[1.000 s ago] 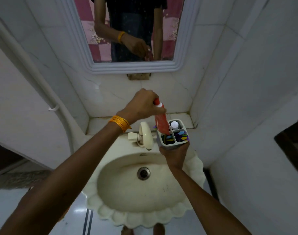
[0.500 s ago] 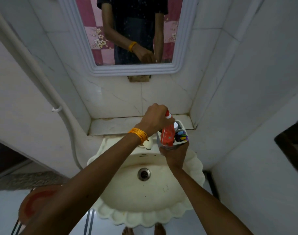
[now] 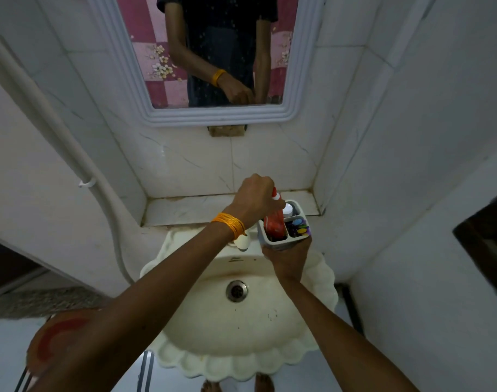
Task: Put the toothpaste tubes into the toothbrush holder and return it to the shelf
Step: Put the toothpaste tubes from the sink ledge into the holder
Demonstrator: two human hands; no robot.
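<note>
- Red toothpaste tube point(image 3: 275, 223) stands nearly upright in the front-left compartment of the toothbrush holder point(image 3: 281, 241), its white cap end point(image 3: 276, 196) uppermost and its lower end hidden inside the compartment.
- Left hand point(image 3: 255, 200) is closed around the tube's top, fingers curled over the cap; only a sliver of the cap shows past the knuckles.
- One tube is clearly seen; a white cap point(image 3: 288, 209) pokes up in the back compartment, but what it belongs to is hard to make out.
- Coloured pieces point(image 3: 299, 226), blue, yellow and purple, fill the right compartment; too small and dim to count or name.
- Grey holder shows three compartments, though the hand and the tube cover part of its back rim.
- Right hand point(image 3: 289, 257) grips the holder from below, fingers wrapped round its base, holding it above the back right edge of the sink point(image 3: 323, 281).
- Orange thread band point(image 3: 230, 227) circles the left wrist.
- One tap point(image 3: 241, 242) is mostly hidden under the left wrist; one drain point(image 3: 236, 290) sits in the basin.
- Tiled shelf point(image 3: 190, 209) runs behind the sink, just beyond the holder, and the holder is not on it.
- Mirror point(image 3: 207, 114) above is cut off at the top edge and reflects both arms.
</note>
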